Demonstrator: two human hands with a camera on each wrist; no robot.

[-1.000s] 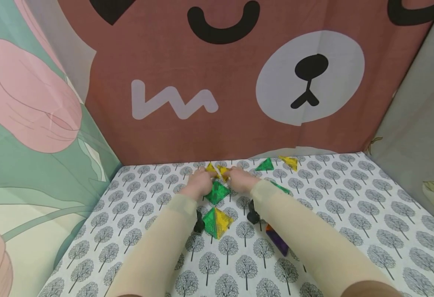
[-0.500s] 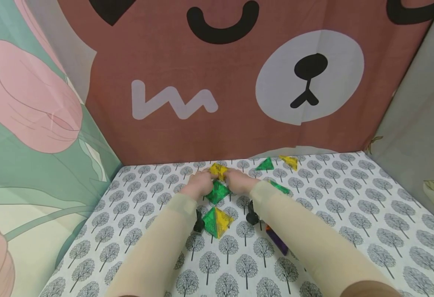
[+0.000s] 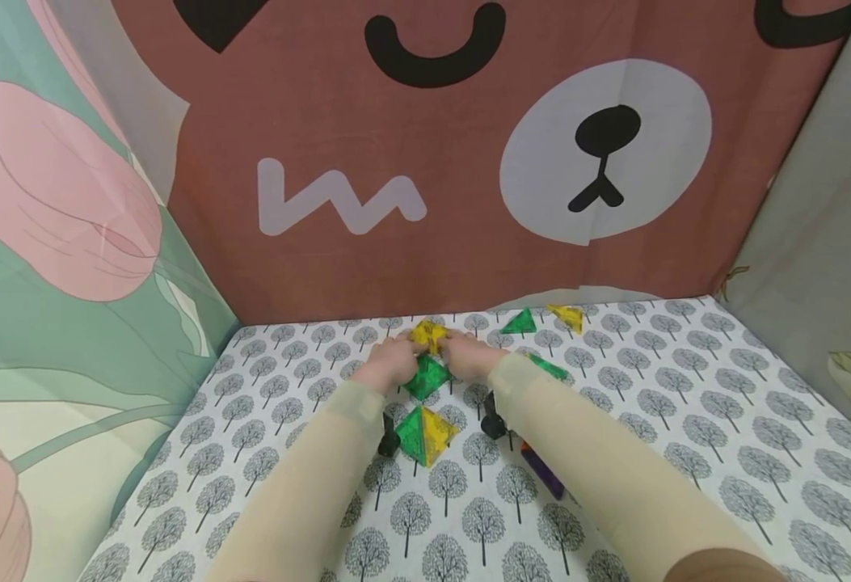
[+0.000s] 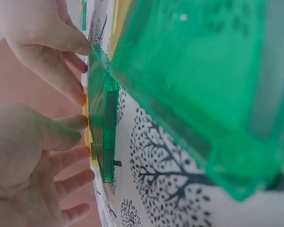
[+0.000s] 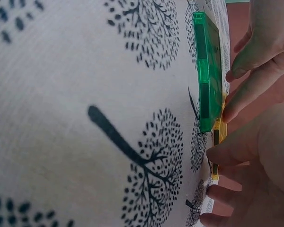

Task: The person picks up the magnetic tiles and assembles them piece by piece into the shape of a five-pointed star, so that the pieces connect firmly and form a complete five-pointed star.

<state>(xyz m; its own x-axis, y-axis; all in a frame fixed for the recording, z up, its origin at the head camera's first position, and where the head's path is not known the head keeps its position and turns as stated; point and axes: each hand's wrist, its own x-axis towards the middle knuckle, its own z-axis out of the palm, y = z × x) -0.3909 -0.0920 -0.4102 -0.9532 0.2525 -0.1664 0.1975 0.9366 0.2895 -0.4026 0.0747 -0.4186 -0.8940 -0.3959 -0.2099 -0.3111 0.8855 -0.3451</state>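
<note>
Yellow tiles (image 3: 428, 333) are lying far-middle on the surface (image 3: 730, 404), just beyond a green diamond (image 3: 427, 378); left hand (image 3: 392, 360) and right hand (image 3: 470, 356) are touching from either side, fingers loose, not gripping. Probably lining up edges; next move is calling for steady release.

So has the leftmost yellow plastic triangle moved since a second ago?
Yes: against the printed white wall zigzag, the triangle has shifted slightly right.
</note>
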